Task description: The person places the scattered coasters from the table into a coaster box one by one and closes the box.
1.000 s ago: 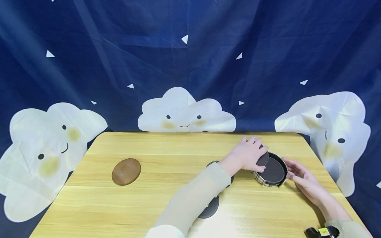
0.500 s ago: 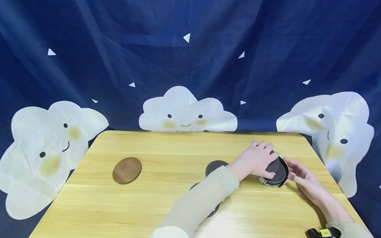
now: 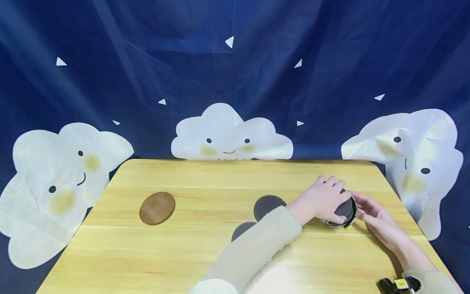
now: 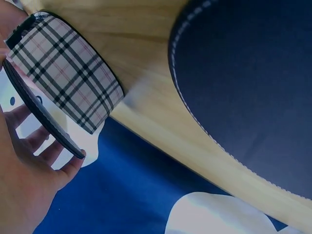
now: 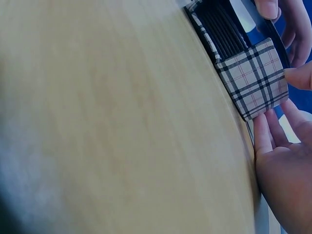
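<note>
My left hand [image 3: 327, 199] grips a round black coaster [image 4: 43, 117] by its edge, fingers spread across it. The coaster is tilted above a round coaster holder [image 4: 73, 70] with a plaid outer wall. My right hand [image 3: 382, 228] holds that holder at its right side, thumb near the rim and fingers against the wall. Through a gap in the wall, the right wrist view shows a stack of dark coasters [image 5: 225, 31] inside. Two more black coasters, one farther back [image 3: 269, 207] and a nearer coaster [image 3: 242, 230], lie on the table, partly hidden by my left sleeve.
A brown round disc [image 3: 157, 208] lies on the left of the wooden table [image 3: 147, 257]. Behind the table hangs a blue curtain [image 3: 257, 73] with white clouds. A black device with a yellow label [image 3: 401, 283] is at my right wrist.
My left hand has moved right with the coaster, from the holder's left edge to over its opening. The right hand has stayed at the holder's side.
</note>
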`<action>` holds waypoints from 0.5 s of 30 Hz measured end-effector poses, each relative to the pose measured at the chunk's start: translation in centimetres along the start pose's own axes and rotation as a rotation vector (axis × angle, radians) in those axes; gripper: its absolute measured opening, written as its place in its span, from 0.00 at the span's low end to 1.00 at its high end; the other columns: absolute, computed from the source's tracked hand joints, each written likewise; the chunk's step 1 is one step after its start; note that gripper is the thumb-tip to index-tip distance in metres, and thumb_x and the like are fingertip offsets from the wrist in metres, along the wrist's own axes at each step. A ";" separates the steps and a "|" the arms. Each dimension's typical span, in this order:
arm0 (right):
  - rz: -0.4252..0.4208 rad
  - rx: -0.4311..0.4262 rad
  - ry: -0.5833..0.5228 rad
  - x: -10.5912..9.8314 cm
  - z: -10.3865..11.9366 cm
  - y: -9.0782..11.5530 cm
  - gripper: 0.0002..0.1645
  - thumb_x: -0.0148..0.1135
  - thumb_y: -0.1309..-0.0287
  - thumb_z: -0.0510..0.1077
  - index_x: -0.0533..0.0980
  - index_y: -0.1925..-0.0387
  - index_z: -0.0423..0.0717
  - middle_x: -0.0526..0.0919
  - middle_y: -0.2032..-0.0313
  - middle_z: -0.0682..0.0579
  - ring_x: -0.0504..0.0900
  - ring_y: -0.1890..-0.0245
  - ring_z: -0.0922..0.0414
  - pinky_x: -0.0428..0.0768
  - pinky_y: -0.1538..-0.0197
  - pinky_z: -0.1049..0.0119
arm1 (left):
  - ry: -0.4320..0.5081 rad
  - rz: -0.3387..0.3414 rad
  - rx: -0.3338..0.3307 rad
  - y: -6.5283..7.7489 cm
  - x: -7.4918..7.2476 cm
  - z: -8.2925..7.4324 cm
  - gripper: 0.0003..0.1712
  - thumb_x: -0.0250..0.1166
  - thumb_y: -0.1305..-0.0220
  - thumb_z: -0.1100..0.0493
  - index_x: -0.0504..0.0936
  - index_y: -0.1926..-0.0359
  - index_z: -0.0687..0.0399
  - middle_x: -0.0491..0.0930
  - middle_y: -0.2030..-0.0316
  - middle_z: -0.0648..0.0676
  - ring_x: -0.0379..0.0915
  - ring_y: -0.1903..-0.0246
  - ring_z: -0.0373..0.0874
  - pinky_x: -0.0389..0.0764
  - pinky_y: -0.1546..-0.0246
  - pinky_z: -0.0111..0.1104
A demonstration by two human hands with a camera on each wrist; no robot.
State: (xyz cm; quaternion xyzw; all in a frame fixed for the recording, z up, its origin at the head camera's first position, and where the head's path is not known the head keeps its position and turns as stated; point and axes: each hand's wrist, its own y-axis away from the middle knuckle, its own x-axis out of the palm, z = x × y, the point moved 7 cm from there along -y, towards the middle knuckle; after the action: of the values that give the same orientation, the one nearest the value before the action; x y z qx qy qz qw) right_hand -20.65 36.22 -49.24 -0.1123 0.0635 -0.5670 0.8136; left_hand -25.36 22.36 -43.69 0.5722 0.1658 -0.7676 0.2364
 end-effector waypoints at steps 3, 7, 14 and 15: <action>-0.002 -0.006 -0.002 0.0 0.1 0.0 0.38 0.42 0.28 0.21 0.70 0.27 0.55 0.79 0.34 0.65 0.78 0.38 0.70 0.75 0.39 0.80 | 0.005 0.010 0.002 -0.2 0.1 -0.3 0.43 0.53 0.38 0.16 0.65 0.25 0.22 0.66 0.31 0.38 0.61 0.32 0.36 0.65 0.35 0.35; -0.001 -0.007 -0.005 0.0 0.0 0.0 0.38 0.43 0.28 0.21 0.70 0.27 0.55 0.79 0.34 0.65 0.78 0.38 0.70 0.75 0.39 0.80 | 0.003 0.029 0.000 -0.4 0.3 -0.6 0.44 0.52 0.37 0.17 0.63 0.24 0.22 0.66 0.31 0.38 0.61 0.32 0.36 0.65 0.35 0.35; -0.006 -0.012 -0.014 -0.1 -0.1 0.0 0.38 0.43 0.28 0.21 0.70 0.26 0.53 0.79 0.34 0.64 0.78 0.38 0.70 0.75 0.39 0.80 | 0.007 0.039 -0.011 -0.7 0.9 -1.1 0.42 0.50 0.35 0.17 0.65 0.25 0.23 0.66 0.31 0.38 0.61 0.32 0.35 0.65 0.35 0.35; -0.006 -0.011 -0.017 -0.1 0.0 0.1 0.38 0.43 0.27 0.21 0.69 0.26 0.52 0.79 0.34 0.64 0.78 0.38 0.70 0.75 0.39 0.80 | 0.009 0.039 -0.009 -0.8 0.9 -1.1 0.42 0.50 0.34 0.18 0.65 0.24 0.24 0.66 0.31 0.38 0.61 0.31 0.35 0.64 0.34 0.35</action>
State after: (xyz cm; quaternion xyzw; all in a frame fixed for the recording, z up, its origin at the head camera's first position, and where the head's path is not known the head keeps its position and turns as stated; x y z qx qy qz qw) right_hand -20.64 36.33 -49.30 -0.1219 0.0596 -0.5680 0.8117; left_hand -25.09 23.45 -44.90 0.5778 0.1592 -0.7594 0.2532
